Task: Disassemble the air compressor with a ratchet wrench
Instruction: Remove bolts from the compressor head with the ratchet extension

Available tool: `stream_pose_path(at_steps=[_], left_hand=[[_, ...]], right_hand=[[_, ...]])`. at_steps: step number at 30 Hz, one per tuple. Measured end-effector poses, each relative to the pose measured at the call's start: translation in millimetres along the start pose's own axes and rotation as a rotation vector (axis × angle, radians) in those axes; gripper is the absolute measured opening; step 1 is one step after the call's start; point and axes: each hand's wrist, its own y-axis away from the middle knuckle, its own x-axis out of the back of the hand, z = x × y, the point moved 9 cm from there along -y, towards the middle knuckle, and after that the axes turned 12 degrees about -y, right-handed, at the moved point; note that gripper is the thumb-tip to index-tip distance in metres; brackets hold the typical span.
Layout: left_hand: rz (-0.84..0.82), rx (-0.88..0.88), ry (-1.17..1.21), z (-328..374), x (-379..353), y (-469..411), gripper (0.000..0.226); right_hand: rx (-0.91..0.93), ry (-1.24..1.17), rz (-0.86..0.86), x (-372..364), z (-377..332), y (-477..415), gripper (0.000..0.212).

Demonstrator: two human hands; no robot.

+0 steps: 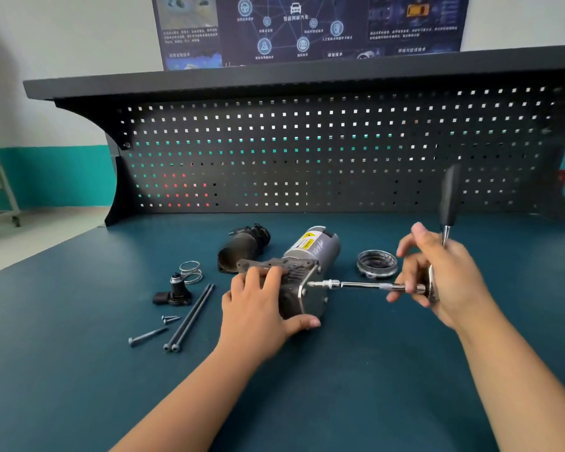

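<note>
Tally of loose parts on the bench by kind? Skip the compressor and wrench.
Long black bolts: 2
Grey bolt: 1
Short screws: 2, as far as the view shows
Spring: 1
Black fitting: 1
Black housing: 1
Round cap: 1
Total: 9

2 lg bolts (193, 316), 2 screws (170, 318), 1 spring (191, 271)

Bright, even light across your desk (356, 380); only soft, faint shadows. Wide-angle lens bows the shelf (274, 78) and pegboard (307, 151) toward your frame edges. Ratchet wrench (449, 199) handle smeared by blur; poster (307, 27) text soft.
</note>
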Motion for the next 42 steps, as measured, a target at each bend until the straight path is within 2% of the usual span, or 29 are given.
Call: stream_pose_path(at_steps=[5,9,20,42], left_hand=[[0.114,-0.132,0.145,-3.1,5.0,2.8,0.076],[0.143,-0.195,0.234,2.0,9.1,2.2,0.063],[0.164,-0.199,0.194,5.9,10.8,0.9,0.056],[0.187,-0.189,0.221,5.7,14.8,5.6,0.06]], right_hand=[[0.019,0.073,-0.006,-5.6,1.9,-0.3,0.049],[0.007,0.117,-0.013,-11.0,4.5,2.2,0.049],[-0.014,0.059,0.156,37.2,11.6,16.2,0.05],[-0.131,-0.03,0.196,34.7,35.5,39.3,0.049]])
